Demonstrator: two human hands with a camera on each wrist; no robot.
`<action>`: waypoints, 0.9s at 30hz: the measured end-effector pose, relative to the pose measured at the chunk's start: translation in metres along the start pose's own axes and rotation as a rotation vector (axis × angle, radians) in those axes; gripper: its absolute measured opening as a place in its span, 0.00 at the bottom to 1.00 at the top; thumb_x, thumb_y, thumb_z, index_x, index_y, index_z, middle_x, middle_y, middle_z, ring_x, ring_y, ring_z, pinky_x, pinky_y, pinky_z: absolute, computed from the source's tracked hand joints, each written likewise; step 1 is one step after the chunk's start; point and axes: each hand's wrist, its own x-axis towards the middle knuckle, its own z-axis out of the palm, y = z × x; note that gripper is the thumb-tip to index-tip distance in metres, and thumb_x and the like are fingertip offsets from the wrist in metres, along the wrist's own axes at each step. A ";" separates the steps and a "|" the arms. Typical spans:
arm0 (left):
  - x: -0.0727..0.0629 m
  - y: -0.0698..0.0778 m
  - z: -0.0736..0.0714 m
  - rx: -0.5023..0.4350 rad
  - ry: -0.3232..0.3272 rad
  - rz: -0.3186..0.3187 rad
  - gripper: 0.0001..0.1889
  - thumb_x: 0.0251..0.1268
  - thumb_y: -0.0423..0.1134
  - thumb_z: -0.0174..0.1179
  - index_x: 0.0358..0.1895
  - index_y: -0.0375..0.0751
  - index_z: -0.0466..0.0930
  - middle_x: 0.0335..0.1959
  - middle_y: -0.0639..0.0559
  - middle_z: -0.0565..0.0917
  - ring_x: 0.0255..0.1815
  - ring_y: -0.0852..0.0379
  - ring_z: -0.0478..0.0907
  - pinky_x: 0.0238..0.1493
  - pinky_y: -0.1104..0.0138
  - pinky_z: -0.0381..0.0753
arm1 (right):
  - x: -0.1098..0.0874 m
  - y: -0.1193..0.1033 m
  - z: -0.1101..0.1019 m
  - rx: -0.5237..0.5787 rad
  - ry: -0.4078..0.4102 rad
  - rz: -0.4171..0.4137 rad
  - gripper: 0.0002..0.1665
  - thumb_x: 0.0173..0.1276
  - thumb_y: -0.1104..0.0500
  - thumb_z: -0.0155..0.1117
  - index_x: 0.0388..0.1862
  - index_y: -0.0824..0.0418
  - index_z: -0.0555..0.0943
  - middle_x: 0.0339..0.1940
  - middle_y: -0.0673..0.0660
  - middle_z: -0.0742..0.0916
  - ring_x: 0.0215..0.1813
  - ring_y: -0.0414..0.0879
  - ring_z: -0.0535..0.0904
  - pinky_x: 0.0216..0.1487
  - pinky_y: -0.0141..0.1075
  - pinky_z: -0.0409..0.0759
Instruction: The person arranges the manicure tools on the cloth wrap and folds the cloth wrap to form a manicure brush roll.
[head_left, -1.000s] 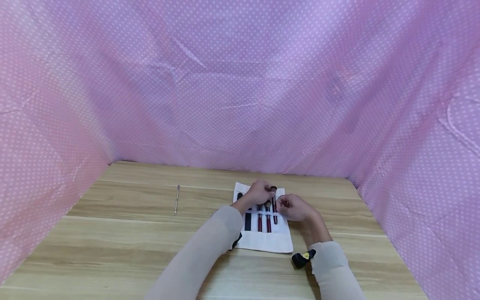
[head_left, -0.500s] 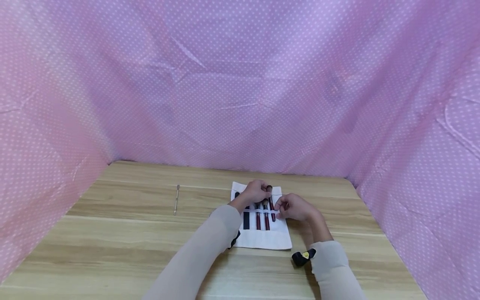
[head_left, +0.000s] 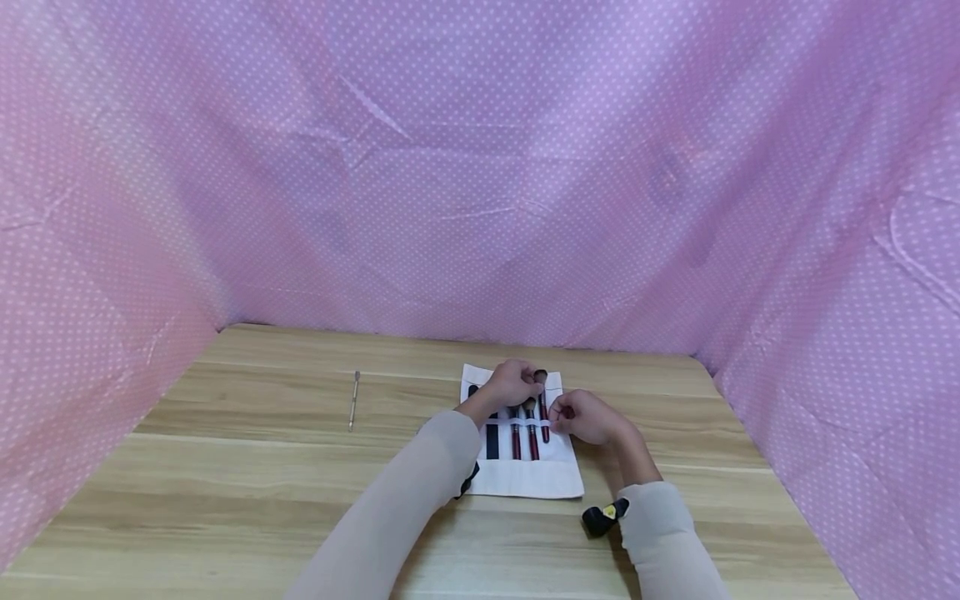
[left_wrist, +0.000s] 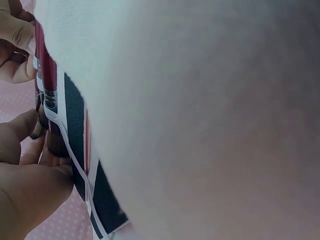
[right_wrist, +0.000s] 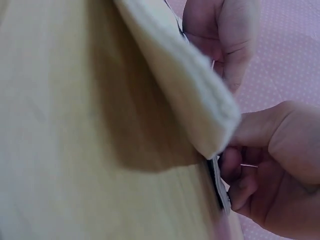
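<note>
An unrolled white cloth brush roll (head_left: 525, 481) lies on the table, its near edge raised in the right wrist view (right_wrist: 180, 75). My left hand (head_left: 512, 383) reaches over its top and pinches the rightmost makeup brush (head_left: 544, 421) near its dark bristles. On the roll's right side, my right hand (head_left: 588, 417) pinches the white elastic band (head_left: 517, 422) with thumb and curled fingers, close to that brush's red handle. Two more red-handled brushes (head_left: 533, 442) and a flat black strip (head_left: 492, 442) sit under the band. The left sleeve hides much of the left wrist view.
A thin metal-coloured double-ended tool (head_left: 354, 402) lies on the wooden table (head_left: 262, 467) to the left. Pink dotted cloth (head_left: 480, 208) hangs around the back and sides. A black wrist camera (head_left: 600, 521) is strapped to the right forearm.
The roll and the brushes have shifted slightly left and away from me. My left hand has moved a little left with the rightmost brush; my right hand stays by the band.
</note>
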 end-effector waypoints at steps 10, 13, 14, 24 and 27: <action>-0.002 0.003 0.002 0.015 0.003 0.022 0.09 0.73 0.39 0.64 0.51 0.42 0.86 0.42 0.53 0.85 0.45 0.56 0.80 0.51 0.62 0.81 | 0.001 0.001 0.000 0.048 -0.006 0.001 0.09 0.69 0.73 0.57 0.33 0.63 0.81 0.29 0.52 0.80 0.32 0.44 0.74 0.33 0.31 0.72; -0.002 0.004 0.002 0.040 -0.025 0.026 0.20 0.74 0.40 0.63 0.66 0.43 0.78 0.52 0.48 0.85 0.56 0.51 0.80 0.60 0.59 0.79 | 0.001 0.001 0.001 0.054 -0.011 0.009 0.09 0.69 0.73 0.58 0.33 0.63 0.81 0.29 0.52 0.80 0.33 0.44 0.74 0.33 0.31 0.73; -0.002 0.004 0.002 0.055 -0.037 0.034 0.23 0.75 0.41 0.63 0.70 0.43 0.75 0.56 0.47 0.84 0.60 0.50 0.79 0.63 0.58 0.78 | 0.001 0.001 0.001 0.051 -0.012 0.007 0.09 0.69 0.73 0.58 0.33 0.63 0.81 0.29 0.52 0.80 0.33 0.44 0.74 0.33 0.32 0.73; 0.004 0.004 0.000 0.150 -0.156 0.151 0.22 0.79 0.36 0.56 0.72 0.40 0.72 0.64 0.48 0.80 0.64 0.53 0.74 0.72 0.60 0.69 | 0.001 0.002 0.000 0.028 -0.012 -0.013 0.09 0.71 0.73 0.59 0.33 0.62 0.81 0.29 0.51 0.80 0.34 0.45 0.74 0.34 0.31 0.73; 0.005 0.003 0.001 0.091 -0.151 0.136 0.19 0.78 0.33 0.57 0.68 0.40 0.75 0.56 0.50 0.81 0.59 0.56 0.75 0.68 0.60 0.73 | 0.001 0.002 0.000 0.027 -0.013 -0.013 0.09 0.71 0.73 0.60 0.34 0.62 0.81 0.29 0.52 0.80 0.34 0.45 0.74 0.34 0.32 0.72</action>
